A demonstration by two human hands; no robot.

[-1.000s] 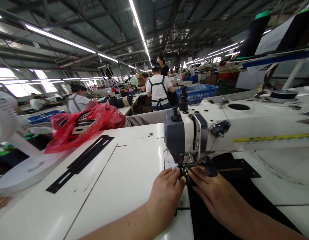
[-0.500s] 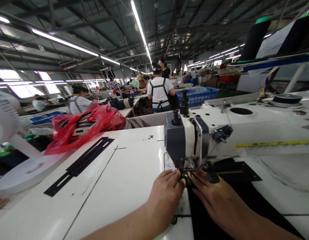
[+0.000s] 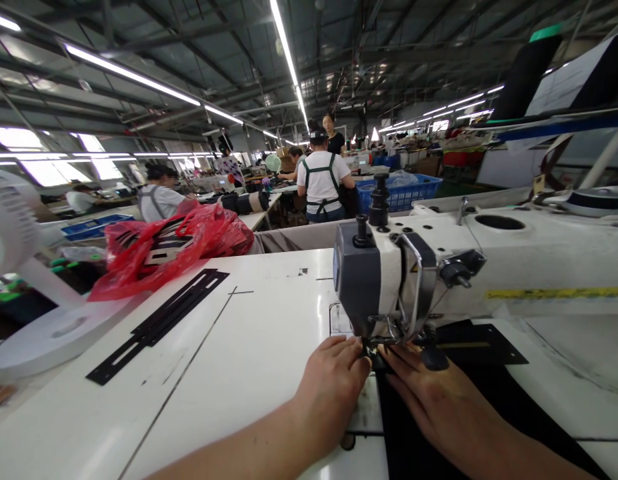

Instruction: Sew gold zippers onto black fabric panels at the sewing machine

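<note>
Close to the presser foot of a white and grey sewing machine (image 3: 367, 280), my left hand (image 3: 333, 377) has its fingers bent and thumb drawn in at the edge of a black fabric piece (image 3: 407, 437). My right hand (image 3: 433, 387) lies on that fabric from the right, fingers stretched out and rather flat. Its fingertips reach under the machine head beside the needle area. The machine head hides the needle and part of the fingertips. The fabric runs from the needle plate toward me and to the right, under my right forearm.
Black slotted strips (image 3: 161, 323) lie on the white table (image 3: 249, 360) at left. Behind them sits a red plastic bag (image 3: 213, 230) of cut pieces, beside a white fan (image 3: 63, 327). More black pieces (image 3: 481, 343) lie under the machine arm. Co-workers (image 3: 321, 177) are farther back.
The view has shifted slightly, so the machine appears a little farther right. Both hands stay by the presser foot on the black fabric, with barely any visible movement.
</note>
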